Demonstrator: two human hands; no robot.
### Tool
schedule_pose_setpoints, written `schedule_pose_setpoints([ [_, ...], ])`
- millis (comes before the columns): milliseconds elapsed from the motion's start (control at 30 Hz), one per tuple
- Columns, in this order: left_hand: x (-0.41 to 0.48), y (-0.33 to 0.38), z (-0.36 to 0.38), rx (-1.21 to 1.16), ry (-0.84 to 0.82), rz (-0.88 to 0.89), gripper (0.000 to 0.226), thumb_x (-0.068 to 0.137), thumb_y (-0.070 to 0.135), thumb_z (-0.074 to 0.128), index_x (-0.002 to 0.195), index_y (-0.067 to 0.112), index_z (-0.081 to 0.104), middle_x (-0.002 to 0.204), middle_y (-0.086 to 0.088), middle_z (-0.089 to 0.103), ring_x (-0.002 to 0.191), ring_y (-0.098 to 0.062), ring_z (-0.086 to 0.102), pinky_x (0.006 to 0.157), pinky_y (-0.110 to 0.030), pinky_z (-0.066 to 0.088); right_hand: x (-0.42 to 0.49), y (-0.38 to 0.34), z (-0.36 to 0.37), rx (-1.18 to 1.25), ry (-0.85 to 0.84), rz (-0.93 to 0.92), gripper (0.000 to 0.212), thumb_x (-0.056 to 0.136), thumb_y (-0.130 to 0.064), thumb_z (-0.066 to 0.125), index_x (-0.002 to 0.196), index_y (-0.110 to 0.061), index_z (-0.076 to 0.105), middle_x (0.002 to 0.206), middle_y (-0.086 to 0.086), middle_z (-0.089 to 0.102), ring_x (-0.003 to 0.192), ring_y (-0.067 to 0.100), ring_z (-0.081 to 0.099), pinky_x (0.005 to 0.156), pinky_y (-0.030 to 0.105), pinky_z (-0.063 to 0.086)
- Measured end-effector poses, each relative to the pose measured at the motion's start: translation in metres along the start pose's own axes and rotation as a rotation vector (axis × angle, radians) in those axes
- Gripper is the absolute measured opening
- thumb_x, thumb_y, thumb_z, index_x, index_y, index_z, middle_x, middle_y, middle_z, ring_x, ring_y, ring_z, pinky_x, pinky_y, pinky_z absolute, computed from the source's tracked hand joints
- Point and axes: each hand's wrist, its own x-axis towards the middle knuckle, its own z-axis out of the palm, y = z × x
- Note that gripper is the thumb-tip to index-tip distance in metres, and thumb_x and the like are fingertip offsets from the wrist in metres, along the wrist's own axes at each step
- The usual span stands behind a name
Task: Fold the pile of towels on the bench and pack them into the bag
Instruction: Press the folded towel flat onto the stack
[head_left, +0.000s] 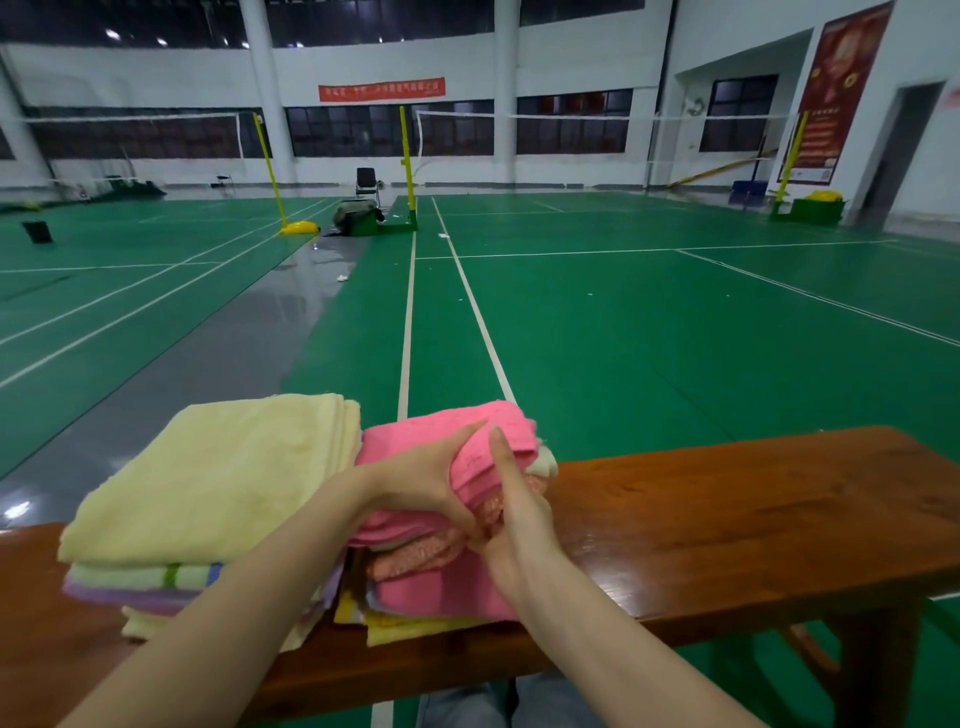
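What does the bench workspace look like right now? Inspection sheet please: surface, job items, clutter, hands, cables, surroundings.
Surface: glossy brown wooden bench, right part bare.
Job's things: pale yellow towel tops a stack at left; pink towel tops a second stack beside it, over salmon, pink and yellow layers. Bag: nothing seen.
Clutter: nothing seen on the bench.
Hands: left hand and right hand both grip the near edge of the pink towel.
Cables: nothing seen.
Surroundings: indoor green badminton court, nets on yellow posts, a black chair far off, small white scraps on the floor.
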Motion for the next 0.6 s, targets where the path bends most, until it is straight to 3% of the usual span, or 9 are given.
schedule_pose_setpoints([
  [67, -0.012, -0.002, 0.005, 0.042, 0.149, 0.022, 0.116, 0.062, 0.029, 0.085, 0.150, 0.022, 0.010, 0.150, 0.007, 0.030, 0.130, -0.005, 0.034, 0.107, -0.018, 0.027, 0.001, 0.000, 0.002, 0.005, 0.028, -0.037, 0.079, 0.052, -0.048, 0.077, 0.119, -0.011, 0.059, 0.101, 0.009, 0.071, 0.088, 0.024, 0.068, 0.081, 0.043, 0.056],
  [167, -0.032, -0.004, 0.021, 0.245, 0.384, 0.031, 0.115, 0.063, 0.049, 0.080, 0.150, 0.026, 0.008, 0.154, 0.008, 0.022, 0.137, -0.009, 0.029, 0.109, -0.025, 0.029, 0.001, -0.011, -0.001, -0.027, -0.003, -0.036, 0.044, 0.076, -0.046, 0.068, 0.104, -0.012, 0.064, 0.093, 0.010, 0.071, 0.078, 0.023, 0.067, 0.065, 0.033, 0.054],
  [267, -0.040, -0.006, 0.042, 0.471, 0.512, 0.011, 0.118, 0.061, 0.053, 0.077, 0.150, 0.027, 0.004, 0.154, 0.000, 0.023, 0.137, -0.018, 0.032, 0.110, -0.033, 0.028, 0.005, -0.017, -0.006, -0.073, -0.013, 0.001, 0.043, 0.080, -0.055, 0.059, 0.101, -0.017, 0.064, 0.102, 0.013, 0.070, 0.090, 0.029, 0.066, 0.073, 0.038, 0.052],
  [333, -0.035, -0.015, 0.051, 0.583, 0.594, -0.026, 0.121, 0.049, 0.053, 0.081, 0.148, 0.025, 0.015, 0.137, -0.013, 0.049, 0.120, -0.029, 0.053, 0.098, -0.045, 0.042, 0.005, -0.017, -0.006, -0.096, -0.006, 0.005, 0.043, 0.080, -0.056, 0.059, 0.099, -0.018, 0.064, 0.101, 0.012, 0.070, 0.092, 0.030, 0.066, 0.071, 0.037, 0.051],
  [400, -0.029, -0.022, 0.055, 0.581, 0.677, -0.009, 0.117, 0.042, 0.044, 0.084, 0.142, 0.024, 0.027, 0.108, -0.011, 0.066, 0.092, -0.029, 0.066, 0.076, -0.040, 0.054, 0.006, -0.014, -0.003, -0.085, 0.014, -0.017, 0.043, 0.078, -0.050, 0.064, 0.103, -0.015, 0.064, 0.099, 0.011, 0.071, 0.091, 0.029, 0.067, 0.065, 0.033, 0.050],
  [533, -0.025, -0.019, 0.049, 0.537, 0.690, 0.033, 0.108, 0.025, 0.028, 0.086, 0.127, 0.012, 0.055, 0.070, 0.005, 0.067, 0.053, -0.014, 0.062, 0.042, -0.018, 0.041, 0.020, 0.000, 0.007, -0.032, 0.147, -0.042, 0.063, 0.063, -0.038, 0.083, 0.111, -0.004, 0.062, 0.098, 0.011, 0.070, 0.084, 0.026, 0.067, 0.077, 0.035, 0.053],
  [600, -0.024, -0.011, 0.049, 0.588, 0.664, -0.001, 0.093, 0.020, 0.028, 0.087, 0.109, 0.008, 0.069, 0.060, 0.003, 0.066, 0.044, -0.011, 0.059, 0.035, -0.018, 0.036, 0.024, 0.009, 0.016, 0.056, 0.219, -0.018, 0.091, 0.041, -0.045, 0.090, 0.118, -0.007, 0.058, 0.102, 0.010, 0.068, 0.085, 0.026, 0.067, 0.082, 0.040, 0.054],
])
